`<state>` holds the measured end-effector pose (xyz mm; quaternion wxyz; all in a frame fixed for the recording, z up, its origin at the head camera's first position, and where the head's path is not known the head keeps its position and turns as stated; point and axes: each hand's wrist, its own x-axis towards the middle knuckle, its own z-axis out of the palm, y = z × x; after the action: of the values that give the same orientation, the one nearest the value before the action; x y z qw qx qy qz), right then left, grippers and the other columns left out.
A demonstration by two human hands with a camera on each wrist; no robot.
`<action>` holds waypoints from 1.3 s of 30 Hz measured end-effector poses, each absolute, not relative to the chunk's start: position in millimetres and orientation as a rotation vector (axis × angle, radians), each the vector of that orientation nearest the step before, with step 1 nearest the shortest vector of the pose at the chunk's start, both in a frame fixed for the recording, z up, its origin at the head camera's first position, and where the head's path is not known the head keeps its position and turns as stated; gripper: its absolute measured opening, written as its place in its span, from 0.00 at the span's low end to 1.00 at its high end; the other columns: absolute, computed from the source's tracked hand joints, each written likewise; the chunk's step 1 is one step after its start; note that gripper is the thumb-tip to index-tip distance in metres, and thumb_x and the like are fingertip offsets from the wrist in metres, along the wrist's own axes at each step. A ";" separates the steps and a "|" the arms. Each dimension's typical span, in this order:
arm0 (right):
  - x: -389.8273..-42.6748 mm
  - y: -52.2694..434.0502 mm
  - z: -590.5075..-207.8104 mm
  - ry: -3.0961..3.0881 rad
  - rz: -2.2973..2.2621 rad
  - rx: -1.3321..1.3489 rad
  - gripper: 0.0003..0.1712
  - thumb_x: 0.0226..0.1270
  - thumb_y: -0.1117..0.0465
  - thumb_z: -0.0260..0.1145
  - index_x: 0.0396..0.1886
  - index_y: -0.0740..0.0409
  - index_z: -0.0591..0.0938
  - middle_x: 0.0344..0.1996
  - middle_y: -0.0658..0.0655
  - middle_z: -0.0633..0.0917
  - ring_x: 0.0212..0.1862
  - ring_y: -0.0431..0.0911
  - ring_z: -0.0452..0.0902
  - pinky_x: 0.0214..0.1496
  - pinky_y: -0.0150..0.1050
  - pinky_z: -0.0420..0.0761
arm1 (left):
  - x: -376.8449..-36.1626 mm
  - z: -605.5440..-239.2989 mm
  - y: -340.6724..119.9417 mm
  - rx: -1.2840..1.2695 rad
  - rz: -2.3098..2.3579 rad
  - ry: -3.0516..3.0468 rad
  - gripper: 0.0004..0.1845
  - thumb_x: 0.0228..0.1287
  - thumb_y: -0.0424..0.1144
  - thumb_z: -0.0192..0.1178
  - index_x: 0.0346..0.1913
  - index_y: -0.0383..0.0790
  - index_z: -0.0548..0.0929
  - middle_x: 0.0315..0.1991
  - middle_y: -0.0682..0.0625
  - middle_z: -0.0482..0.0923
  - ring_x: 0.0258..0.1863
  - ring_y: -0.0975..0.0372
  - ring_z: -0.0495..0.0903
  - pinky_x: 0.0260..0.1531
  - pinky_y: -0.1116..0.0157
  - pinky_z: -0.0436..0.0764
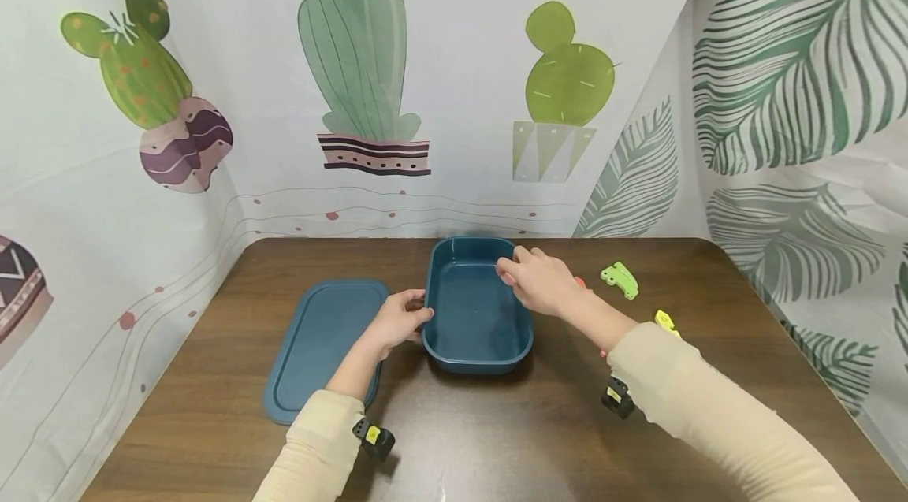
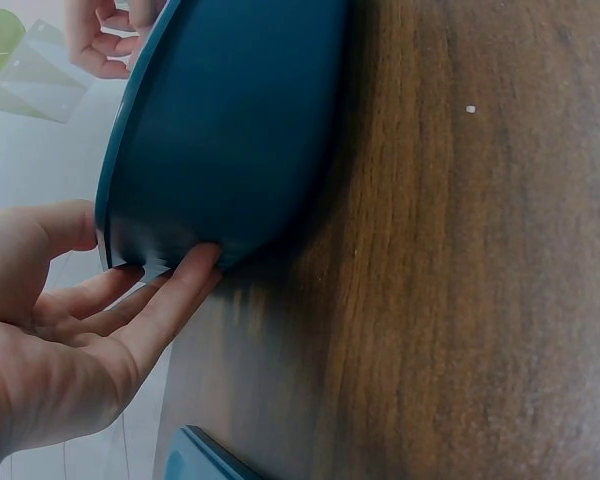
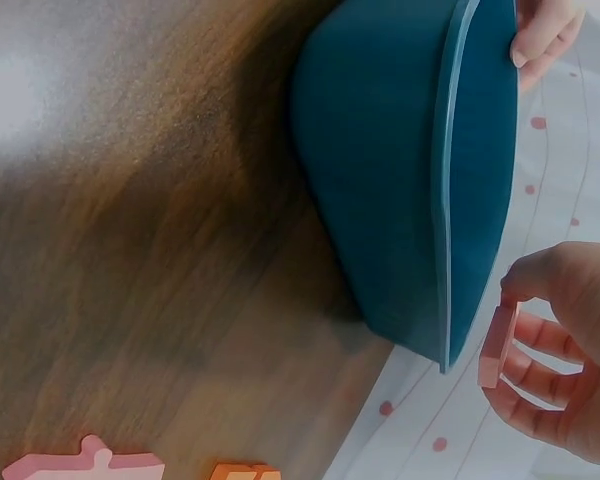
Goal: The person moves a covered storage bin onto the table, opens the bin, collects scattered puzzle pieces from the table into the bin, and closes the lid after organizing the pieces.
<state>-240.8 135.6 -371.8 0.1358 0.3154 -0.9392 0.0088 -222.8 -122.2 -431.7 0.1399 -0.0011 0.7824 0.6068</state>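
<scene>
A small, flat pale-pink piece (image 3: pixel 496 345) with a smooth finish is pinched between thumb and fingers of a person's right hand (image 1: pixel 539 279), held higher than the rim near the far right corner of a deep, open-topped, dark teal-blue box (image 1: pixel 477 305) with rounded corners. The right fingers are parted from the thumb by only the width of the piece, which the right wrist view shows apart from the rim.

The left hand (image 1: pixel 403 319) grips the box's left side, thumb lapped over the rim and fingers bent against the outer wall, the wall between them. The box sits on a dark brown wood-grain table (image 1: pixel 454 439). Left of it lies a flat, matching blue lid (image 1: pixel 325 344) with a raised border, partly behind the left forearm.

At right are a bright green, crocodile-shaped piece (image 1: pixel 621 280) and a yellow piece (image 1: pixel 665 321), the latter partly covered by a cream sleeve (image 1: pixel 663 376). The right wrist view catches a larger pink piece (image 3: pixel 85 465) and an orange piece (image 3: pixel 245 472), both cut off by the frame. Behind the table hangs a white cloth (image 1: pixel 468 76) printed with potted cacti.
</scene>
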 end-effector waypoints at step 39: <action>-219.1 100.6 -371.5 -2.628 0.073 1.127 0.11 0.57 0.65 0.63 0.39 0.47 0.77 0.28 0.51 0.73 0.26 0.45 0.66 0.18 0.30 0.65 | -223.1 -431.8 -121.0 0.000 1.765 2.265 0.22 0.62 0.30 0.55 0.59 0.31 0.70 0.48 0.37 0.75 0.33 0.56 0.81 0.29 0.58 0.84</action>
<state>-219.1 100.6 -371.5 0.1402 0.3902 -0.9097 0.0252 -223.1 -121.0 -431.8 0.1347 0.0000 0.7816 0.6091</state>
